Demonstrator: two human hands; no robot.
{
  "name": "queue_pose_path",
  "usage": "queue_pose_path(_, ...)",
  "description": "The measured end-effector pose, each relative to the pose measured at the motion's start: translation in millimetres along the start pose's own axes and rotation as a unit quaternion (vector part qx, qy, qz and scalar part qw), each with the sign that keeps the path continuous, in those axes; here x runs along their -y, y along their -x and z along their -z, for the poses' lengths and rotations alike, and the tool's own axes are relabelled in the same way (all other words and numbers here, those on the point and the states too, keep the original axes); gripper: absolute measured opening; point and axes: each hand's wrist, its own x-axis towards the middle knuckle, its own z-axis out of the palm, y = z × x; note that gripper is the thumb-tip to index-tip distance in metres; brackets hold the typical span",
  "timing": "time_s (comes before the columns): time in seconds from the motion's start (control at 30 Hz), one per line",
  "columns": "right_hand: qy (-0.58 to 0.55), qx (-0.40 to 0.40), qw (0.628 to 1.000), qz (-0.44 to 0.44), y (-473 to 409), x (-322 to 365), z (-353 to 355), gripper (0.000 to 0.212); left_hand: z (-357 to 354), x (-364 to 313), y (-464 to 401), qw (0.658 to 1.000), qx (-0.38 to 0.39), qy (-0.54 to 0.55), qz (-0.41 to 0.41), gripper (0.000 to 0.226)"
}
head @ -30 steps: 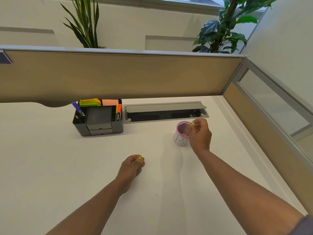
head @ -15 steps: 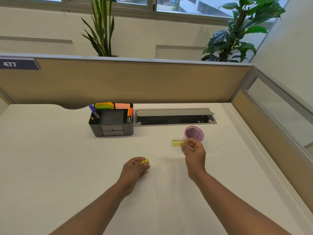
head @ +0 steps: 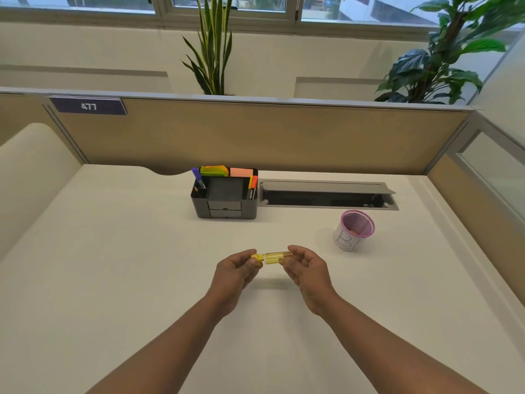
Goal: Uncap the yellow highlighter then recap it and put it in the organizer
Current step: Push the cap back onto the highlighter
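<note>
Left hand (head: 237, 273) pinches small yellow cap (head: 256, 257); right hand (head: 308, 270) grips translucent yellow highlighter barrel (head: 277, 256); ends meeting above desk.

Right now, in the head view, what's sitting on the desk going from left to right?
Black organizer → left hand → yellow highlighter → right hand → pink-rimmed cup.

Yellow highlighter (head: 274, 256), black organizer (head: 224, 204), purple-rimmed white cup (head: 353, 231), cream desk (head: 113, 280).
</note>
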Motion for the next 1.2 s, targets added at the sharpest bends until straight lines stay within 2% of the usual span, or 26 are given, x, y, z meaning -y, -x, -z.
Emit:
queue_pose_path(0.43, 0.000, 0.007, 1.000, -0.017, 5.2, 3.0, 4.0, 0.025, 3.5, -0.1, 1.3, 0.999, 0.017, -0.023, -0.017, 0.021)
queue_pose_path(0.9, 0.021, 0.046, 0.998, -0.037, 7.6, 5.5, 2.2, 0.029, 3.2, -6.9, -0.2, 0.999, 0.020, -0.024, 0.015, 0.019)
queue_pose_path(1.2, 0.081, 0.041, 0.995, -0.032, 5.1, 5.9, 3.0, 0.019, 7.1, -9.1, -2.4, 0.997, 0.032, -0.072, -0.004, 0.023)
